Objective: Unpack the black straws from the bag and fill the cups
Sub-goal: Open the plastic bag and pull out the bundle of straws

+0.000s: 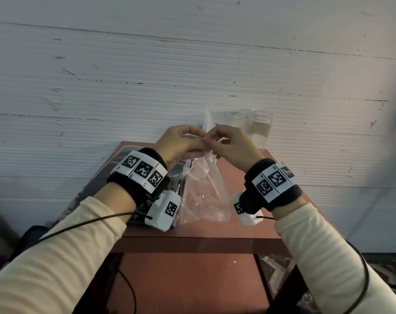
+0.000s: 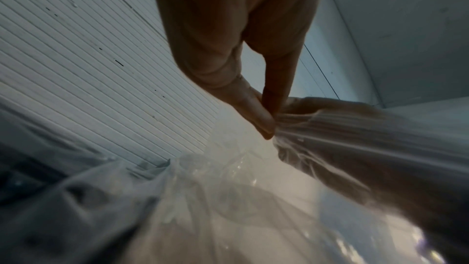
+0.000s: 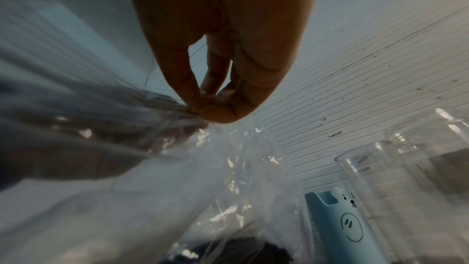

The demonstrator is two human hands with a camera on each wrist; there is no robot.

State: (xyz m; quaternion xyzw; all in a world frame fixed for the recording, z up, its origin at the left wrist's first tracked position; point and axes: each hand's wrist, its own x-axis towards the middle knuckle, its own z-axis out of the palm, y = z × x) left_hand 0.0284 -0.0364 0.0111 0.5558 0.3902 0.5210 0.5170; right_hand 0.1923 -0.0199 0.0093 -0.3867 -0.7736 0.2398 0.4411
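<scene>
A clear plastic bag (image 1: 203, 191) hangs above the reddish table (image 1: 192, 230), pinched at its top by both hands. My left hand (image 1: 181, 143) holds the bag's upper edge from the left; its thumb and finger press the film (image 2: 291, 127) together. From the right, my right hand (image 1: 228, 143) pinches the same edge, fingertips closed on the bag (image 3: 177, 138). Two clear cups (image 1: 249, 128) stand at the table's back right, seen close in the right wrist view as cups (image 3: 406, 188). Dark straws (image 1: 176, 184) lie under my left wrist, mostly hidden.
A pale blue holder with a bear face (image 3: 347, 224) stands beside the cups. A white ribbed wall (image 1: 124, 75) rises right behind the table. Cables run from both wrists. A lower shelf (image 1: 188, 279) sits under the tabletop.
</scene>
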